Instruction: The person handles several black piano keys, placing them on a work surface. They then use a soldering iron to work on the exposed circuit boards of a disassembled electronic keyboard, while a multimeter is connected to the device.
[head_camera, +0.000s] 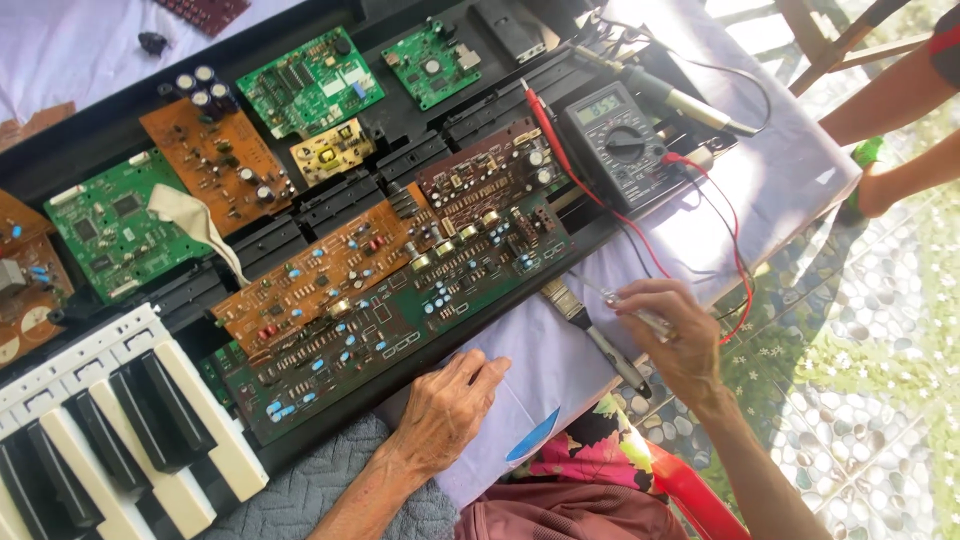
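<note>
Below us, our left hand (447, 408) lies flat and open, palm down, on the pale lilac cloth (800, 170) that covers the table, its fingertips just beside the near edge of a long dark green circuit board (400, 320). Our right hand (668, 335) is closed in a pinch around a thin clear-handled tool (640, 312), held just above the cloth; we cannot tell what kind of tool it is. A paintbrush (590, 335) with pale bristles and a dark handle lies on the cloth between our two hands, its handle passing under the right hand.

The green board is studded with small blue capacitors and touches an orange-brown board (320, 275) and a darker brown one (490, 175), all resting in the opened black shell of a keyboard (90, 125). Further up sit two bright green boards (310, 80), a small cream-yellow one (330, 152) and another brown board carrying tall silver-topped cylinders. White and black keys (130, 420), smooth and glossy, stand at the lower left.

A dark grey multimeter (620, 145) with a round dial and a pale screen lies beyond our right hand, well apart from it, with red and black leads (700, 210) trailing over the cloth toward that hand. Another person's arm (900, 100) shows at the upper right, above a pebbled floor (880, 380).
</note>
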